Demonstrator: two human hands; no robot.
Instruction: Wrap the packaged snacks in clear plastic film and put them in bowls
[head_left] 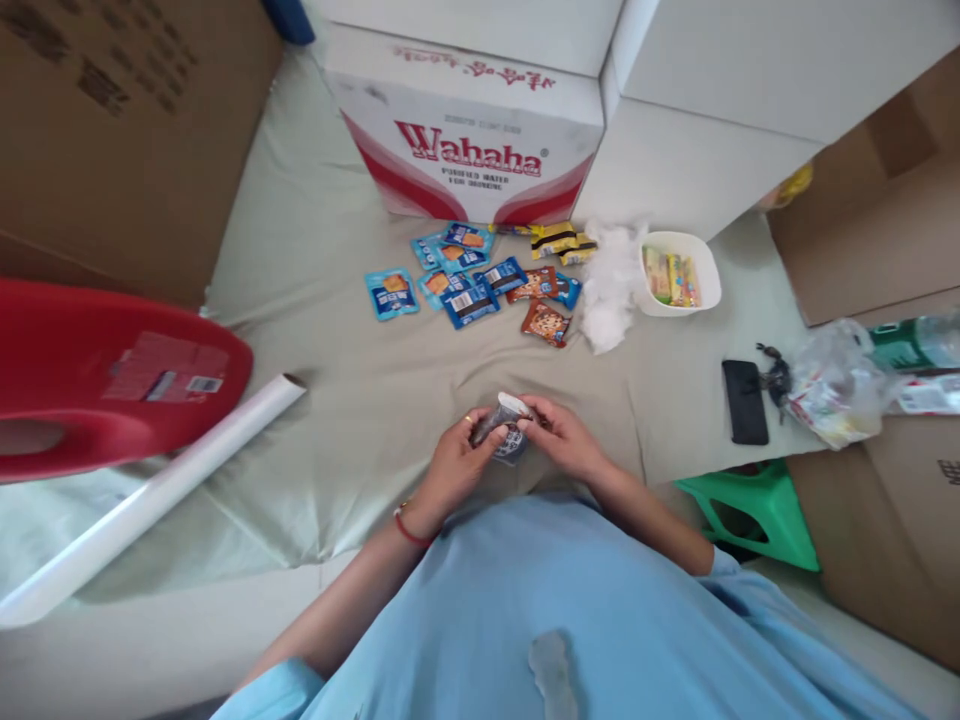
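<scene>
Close to my body, both hands hold a small dark packet [509, 440] with white print and a pale end on top; its exact kind is not clear. My left hand [466, 448] is closed around its left side, thumb on the front. On the other side, my right hand [562, 436] pinches the packet near its top. Farther out on the cloth lie several snack packets: light blue ones [391, 294], dark blue ones [471, 304], brown ones [546, 324] and yellow ones [555, 240].
Behind the snacks stands a Wahaha carton [480, 150]. White fluffy material [609, 290] lies beside a white tub [709, 282] holding small packets. At right are a black phone [745, 402], keys [776, 375] and a plastic bag [836, 385]. A white roll [157, 500] and red plastic object [217, 345] lie left.
</scene>
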